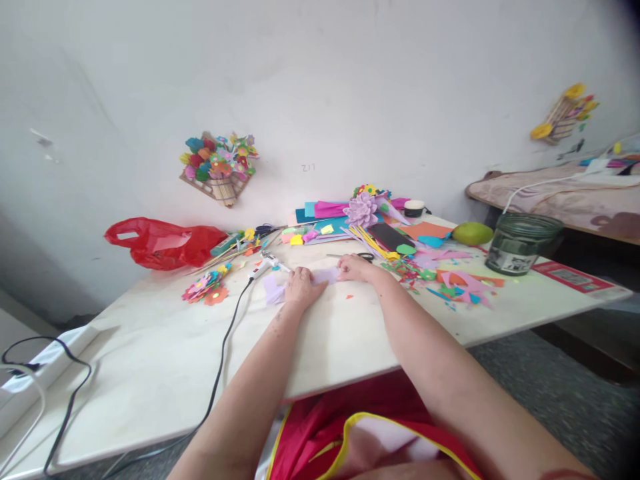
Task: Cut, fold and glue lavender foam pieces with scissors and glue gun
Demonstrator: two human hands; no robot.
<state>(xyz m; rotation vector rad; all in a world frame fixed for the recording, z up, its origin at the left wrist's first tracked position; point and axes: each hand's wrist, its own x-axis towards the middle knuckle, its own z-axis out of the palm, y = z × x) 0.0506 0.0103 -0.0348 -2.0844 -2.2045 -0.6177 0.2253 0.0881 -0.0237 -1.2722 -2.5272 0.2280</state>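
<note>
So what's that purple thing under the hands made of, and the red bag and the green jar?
The purple sheet looks like thin matte paper or craft foam; it lies flat without shine. The red bag looks like thin glossy plastic, crinkled and shiny. The green jar seems to be glass: see-through, with glints.

White plastered wall [350, 80], scuffed, with a faint pencil mark near centre. Paper-flower basket [219, 167] hung at 10 o'clock; second flower holder [565, 113] at 2 o'clock. Pale table [150, 360] spans the middle. Bed [550, 200] with pinkish blanket at 3 o'clock. Grey speckled floor [550, 380] at 4 o'clock. Light even, soft.
</note>
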